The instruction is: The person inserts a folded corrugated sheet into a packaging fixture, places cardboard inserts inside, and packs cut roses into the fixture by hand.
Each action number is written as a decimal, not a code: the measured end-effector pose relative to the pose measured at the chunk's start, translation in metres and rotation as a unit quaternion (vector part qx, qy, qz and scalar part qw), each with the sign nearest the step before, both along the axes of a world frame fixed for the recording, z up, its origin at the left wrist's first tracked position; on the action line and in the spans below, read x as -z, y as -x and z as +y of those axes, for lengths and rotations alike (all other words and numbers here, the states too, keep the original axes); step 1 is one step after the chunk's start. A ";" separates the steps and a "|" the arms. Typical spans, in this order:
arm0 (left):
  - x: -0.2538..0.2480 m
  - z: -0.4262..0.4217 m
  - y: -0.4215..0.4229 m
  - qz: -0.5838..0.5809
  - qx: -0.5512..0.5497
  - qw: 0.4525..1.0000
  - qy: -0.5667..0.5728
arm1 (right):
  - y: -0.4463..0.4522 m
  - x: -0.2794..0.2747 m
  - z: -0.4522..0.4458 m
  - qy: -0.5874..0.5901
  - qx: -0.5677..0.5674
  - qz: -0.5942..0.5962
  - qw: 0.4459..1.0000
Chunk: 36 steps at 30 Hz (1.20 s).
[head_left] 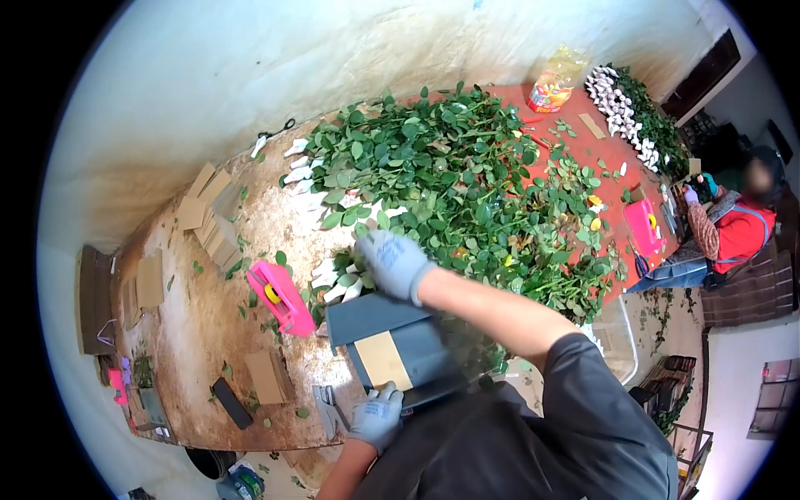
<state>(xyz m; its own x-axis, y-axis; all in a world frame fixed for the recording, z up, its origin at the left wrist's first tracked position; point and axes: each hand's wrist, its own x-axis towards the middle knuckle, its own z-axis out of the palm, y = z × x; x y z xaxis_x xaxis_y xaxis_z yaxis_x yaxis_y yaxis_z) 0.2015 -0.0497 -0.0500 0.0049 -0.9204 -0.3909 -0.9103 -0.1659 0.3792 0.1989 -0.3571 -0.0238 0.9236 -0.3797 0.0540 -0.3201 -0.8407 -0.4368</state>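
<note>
My right hand (393, 260), in a grey glove, reaches over the leafy stems (433, 167) on the table. Its fingers are stretched out above some white-wrapped flower heads (340, 287); their tips are partly lost among the leaves. My left hand (379, 418), gloved too, has its fingers closed on the near end of a cardboard strip (383, 358). That strip lies across a dark grey box-like stand (346, 321) in front of me. Just left of my left hand lies a grey stapler (331, 410). Beyond the stand sits a pink tape dispenser (280, 298) with yellow tape.
Cardboard pieces (268, 377) and a dark bar (232, 403) lie on the left side. Black scissors (277, 129) rest by the wall. At the right, a co-worker in red (744, 237) stands near another pink dispenser (643, 227). A yellow bag (557, 82) stands at the back.
</note>
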 end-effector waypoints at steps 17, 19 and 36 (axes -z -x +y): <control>0.011 0.004 -0.001 -0.023 0.012 1.000 -0.006 | -0.036 0.050 -0.125 -0.028 -0.041 0.312 0.949; 0.015 0.007 0.000 -0.042 0.022 0.999 0.015 | -0.061 0.077 -0.151 0.051 0.011 0.164 0.985; 0.056 0.028 -0.002 0.012 0.021 0.998 0.054 | 0.001 0.141 -0.128 0.117 -0.055 0.172 0.976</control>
<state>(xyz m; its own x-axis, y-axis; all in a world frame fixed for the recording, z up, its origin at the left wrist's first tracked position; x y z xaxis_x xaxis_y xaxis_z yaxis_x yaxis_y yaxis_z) 0.2036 -0.0222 -0.1061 -0.0436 -0.9566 -0.2881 -0.9057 -0.0839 0.4155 0.1980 -0.4852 -0.1644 0.9365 -0.2925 -0.1934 -0.3169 -0.9420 -0.1101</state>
